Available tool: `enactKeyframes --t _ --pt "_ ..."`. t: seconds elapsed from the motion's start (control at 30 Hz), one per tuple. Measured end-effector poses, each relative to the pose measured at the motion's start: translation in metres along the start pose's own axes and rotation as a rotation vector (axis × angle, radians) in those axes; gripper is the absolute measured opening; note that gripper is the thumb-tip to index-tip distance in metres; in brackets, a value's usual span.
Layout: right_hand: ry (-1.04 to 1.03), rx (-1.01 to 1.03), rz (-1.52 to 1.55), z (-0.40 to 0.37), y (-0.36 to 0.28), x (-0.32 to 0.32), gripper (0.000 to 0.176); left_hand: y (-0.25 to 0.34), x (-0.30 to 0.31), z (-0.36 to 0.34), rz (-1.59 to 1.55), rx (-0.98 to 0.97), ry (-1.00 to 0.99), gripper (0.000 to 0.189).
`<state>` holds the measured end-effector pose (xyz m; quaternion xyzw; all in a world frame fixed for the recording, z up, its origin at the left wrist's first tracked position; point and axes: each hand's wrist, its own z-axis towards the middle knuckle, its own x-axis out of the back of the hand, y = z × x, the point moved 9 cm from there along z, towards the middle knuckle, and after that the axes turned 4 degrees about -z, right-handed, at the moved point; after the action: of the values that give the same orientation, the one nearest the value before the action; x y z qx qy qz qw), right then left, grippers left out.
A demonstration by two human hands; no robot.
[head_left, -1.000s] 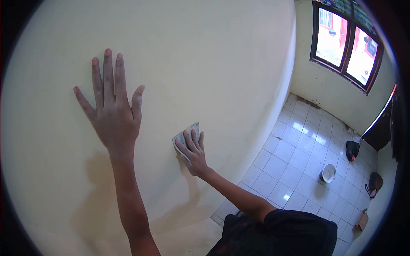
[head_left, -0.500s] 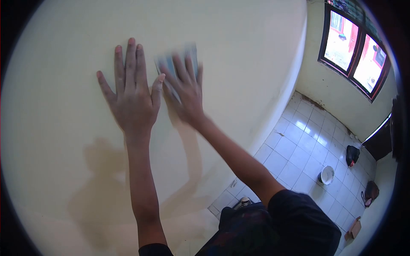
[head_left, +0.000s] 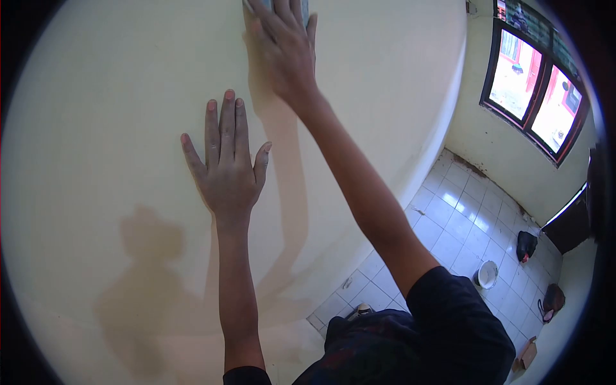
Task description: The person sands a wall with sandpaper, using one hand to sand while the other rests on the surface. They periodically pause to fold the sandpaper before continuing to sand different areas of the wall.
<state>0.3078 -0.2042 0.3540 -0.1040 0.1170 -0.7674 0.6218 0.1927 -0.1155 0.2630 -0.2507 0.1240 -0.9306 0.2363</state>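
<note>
My left hand lies flat on the pale wall, its fingers spread and nothing in it. Higher up and to the right, at the top edge of the view, my right hand presses a thin grey-blue sheet against the wall. Most of that sheet is hidden behind the fingers or cut off by the frame, so its full shape cannot be made out.
A dark-framed window is at the upper right. On the white tiled floor stand a white bucket, a black bag, a brown bag and a piece of cardboard.
My right hand has moved up the wall with the sheet. In the view my left hand sits lower and further right, still flat on the wall.
</note>
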Motion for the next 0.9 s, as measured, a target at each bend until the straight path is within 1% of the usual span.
enactKeyframes --t 0.07,0.1,0.17,0.2,0.23,0.3,0.33,0.43,0.5,0.53,0.6,0.63,0.7,0.73,0.77,0.8,0.83,0.87,0.9 --pt "0.135 0.074 -0.061 -0.056 0.012 -0.008 0.045 0.0 0.0 0.0 -0.027 0.006 0.003 0.057" --pt "0.083 0.031 -0.091 -0.097 0.02 -0.016 0.044 0.0 0.0 0.001 -0.041 0.001 0.013 0.057" --pt "0.008 -0.039 -0.119 -0.207 0.041 -0.031 0.047 0.001 0.002 0.003 -0.055 -0.002 0.023 0.057" --pt "-0.072 -0.071 -0.128 -0.267 0.057 -0.04 0.05 0.002 0.003 0.005 -0.029 -0.008 0.022 0.055" --pt "-0.147 -0.089 -0.12 -0.307 0.067 -0.045 0.052 0.004 0.003 0.006 -0.004 -0.014 0.021 0.054" --pt "-0.176 -0.095 -0.1 -0.293 0.064 -0.036 0.052 0.005 0.002 0.007 -0.011 -0.007 0.021 0.054" --pt "-0.103 -0.062 -0.123 -0.268 0.068 -0.033 0.05 0.006 0.001 0.007 -0.017 -0.005 0.016 0.054" --pt "0.119 -0.014 -0.16 -0.121 0.046 -0.008 0.046 0.006 0.0 0.007 0.021 0.001 -0.007 0.058" --pt "0.204 0.026 -0.112 -0.042 0.03 0.004 0.045 0.006 0.002 0.007 0.002 -0.001 -0.004 0.057" --pt "0.201 0.028 -0.106 -0.022 0.02 0.011 0.045 0.007 0.003 0.007 -0.022 -0.006 0.007 0.055" --pt "0.056 -0.022 -0.112 0.004 0.012 0.002 0.049 0.001 -0.001 0.005 -0.023 0.002 0.006 0.057" --pt "0.057 -0.02 -0.11 -0.005 0.013 -0.002 0.049 0.001 -0.003 0.005 -0.028 0.003 0.002 0.058" --pt "0.162 0.028 -0.098 -0.062 0.014 -0.006 0.045 0.001 -0.003 0.004 -0.031 0.003 0.014 0.058" --pt "0.104 -0.015 -0.123 -0.104 0.022 -0.013 0.044 0.002 -0.003 0.006 -0.034 0.0 0.025 0.058" --pt "0.047 -0.056 -0.144 -0.158 0.034 -0.021 0.043 0.003 -0.003 0.009 -0.03 0.001 0.027 0.058" --pt "0.033 -0.075 -0.132 -0.223 0.052 -0.034 0.043 0.003 -0.002 0.011 -0.002 -0.004 0.015 0.058" --pt "0.007 -0.045 -0.146 -0.282 0.065 -0.042 0.046 0.005 -0.003 0.011 0.025 -0.01 0.0 0.058" --pt "-0.065 -0.025 -0.132 -0.309 0.074 -0.038 0.047 0.007 -0.003 0.01 0.029 -0.009 -0.006 0.058" --pt "-0.132 -0.001 -0.115 -0.311 0.073 -0.035 0.048 0.008 -0.004 0.009 0.036 -0.016 -0.02 0.056"
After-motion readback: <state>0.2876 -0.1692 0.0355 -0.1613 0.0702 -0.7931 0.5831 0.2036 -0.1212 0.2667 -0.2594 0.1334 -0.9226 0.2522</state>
